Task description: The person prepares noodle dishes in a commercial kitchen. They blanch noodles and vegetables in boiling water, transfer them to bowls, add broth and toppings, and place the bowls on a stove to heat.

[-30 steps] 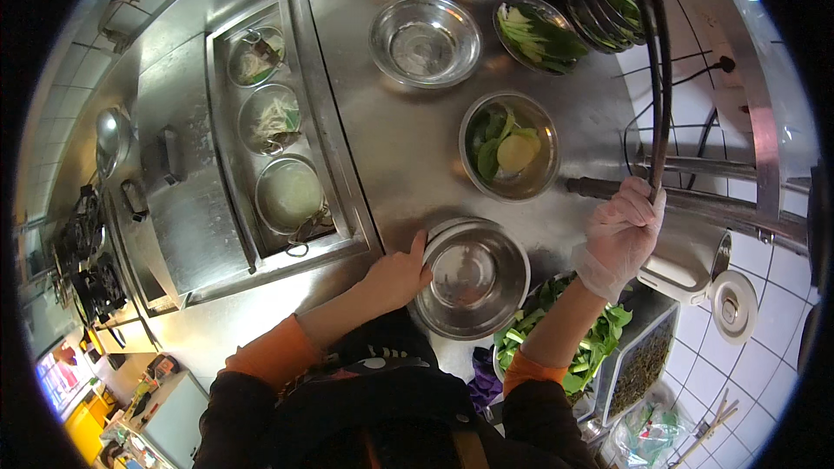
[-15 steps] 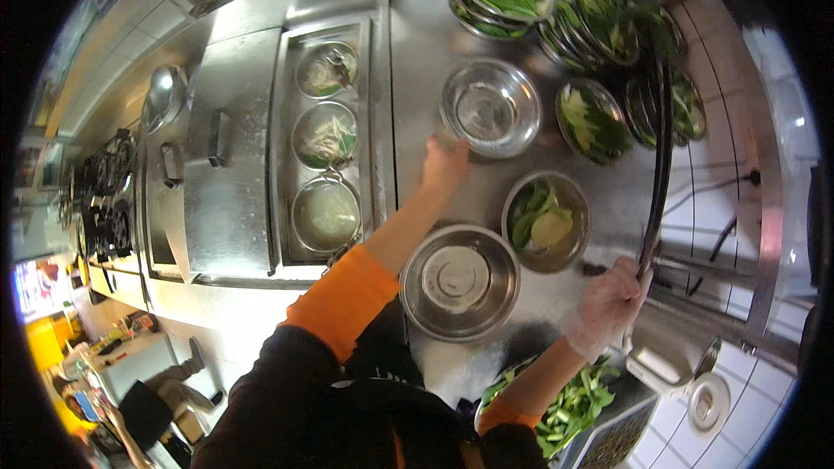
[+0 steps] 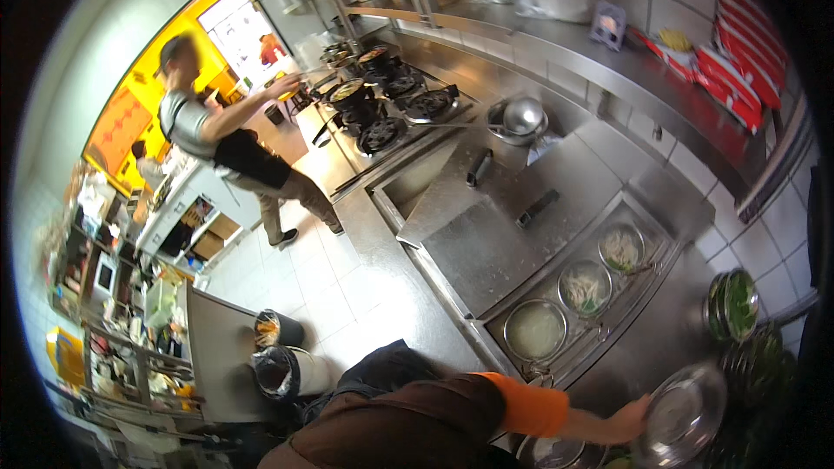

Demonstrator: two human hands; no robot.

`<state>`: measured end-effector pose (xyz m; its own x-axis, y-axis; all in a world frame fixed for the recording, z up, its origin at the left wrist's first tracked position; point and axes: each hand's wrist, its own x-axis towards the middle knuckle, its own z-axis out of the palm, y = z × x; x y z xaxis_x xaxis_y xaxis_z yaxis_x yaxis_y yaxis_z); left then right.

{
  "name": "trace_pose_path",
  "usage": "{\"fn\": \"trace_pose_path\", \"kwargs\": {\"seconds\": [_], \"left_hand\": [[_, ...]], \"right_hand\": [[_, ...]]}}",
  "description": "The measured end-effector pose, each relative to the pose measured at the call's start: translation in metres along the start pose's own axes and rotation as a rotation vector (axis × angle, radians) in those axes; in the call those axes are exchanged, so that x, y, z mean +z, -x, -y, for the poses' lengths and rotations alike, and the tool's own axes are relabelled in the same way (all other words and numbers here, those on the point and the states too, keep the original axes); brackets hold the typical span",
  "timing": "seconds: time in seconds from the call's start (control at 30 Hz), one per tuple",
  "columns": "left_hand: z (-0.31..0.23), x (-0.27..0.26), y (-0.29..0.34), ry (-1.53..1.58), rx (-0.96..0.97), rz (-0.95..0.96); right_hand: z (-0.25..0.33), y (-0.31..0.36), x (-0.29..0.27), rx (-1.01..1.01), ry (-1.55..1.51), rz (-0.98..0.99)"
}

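Note:
My left hand (image 3: 632, 420), bare below an orange cuff, reaches to the lower right with its fingers at the rim of a shiny metal bowl (image 3: 684, 415). The fingers seem closed on that rim, though motion blurs them a little. Nothing but clear reflections shows in the bowl. Below my forearm, another metal bowl (image 3: 560, 452) is cut off by the lower edge. Up the counter from the hand, three round strainer baskets sit in a cooker; the nearest basket (image 3: 535, 331) holds cloudy liquid and the other two hold pale strands. My right hand is out of view.
Stacked plates of leafy greens (image 3: 735, 304) stand at the far right. A metal lid (image 3: 495, 252) covers part of the cooker. Gas burners (image 3: 382, 135) lie farther off, where a co-worker (image 3: 252, 148) stands with an arm stretched out. Bins (image 3: 282, 369) stand on the floor at left.
The view has swung left and up, bringing the burners, the co-worker and the shelf into sight. My left hand has come to the metal bowl's rim. My gloved right hand has left the picture.

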<state>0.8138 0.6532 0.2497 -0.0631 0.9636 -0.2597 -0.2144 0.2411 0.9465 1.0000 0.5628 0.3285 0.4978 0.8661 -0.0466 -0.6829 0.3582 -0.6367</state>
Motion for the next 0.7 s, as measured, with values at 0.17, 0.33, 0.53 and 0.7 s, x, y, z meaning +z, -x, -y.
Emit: {"fn": "trace_pose_path", "kwargs": {"seconds": [0.17,0.33,0.53,0.7], "left_hand": [[0.013,-0.081,0.098,-0.325,-0.226,0.326],[-0.021,-0.138,0.15,-0.306,-0.288,0.492],[-0.017,-0.182,0.178,-0.451,-0.234,0.677],[0.001,-0.258,0.191,-0.773,-0.097,0.697]], "right_hand": [[0.005,0.009,0.033,0.091,0.043,0.071],[-0.023,0.028,0.033,0.089,0.032,0.136],[-0.042,0.044,0.053,0.162,-0.076,0.343],[-0.059,0.079,0.089,0.314,-0.046,0.507]]}}
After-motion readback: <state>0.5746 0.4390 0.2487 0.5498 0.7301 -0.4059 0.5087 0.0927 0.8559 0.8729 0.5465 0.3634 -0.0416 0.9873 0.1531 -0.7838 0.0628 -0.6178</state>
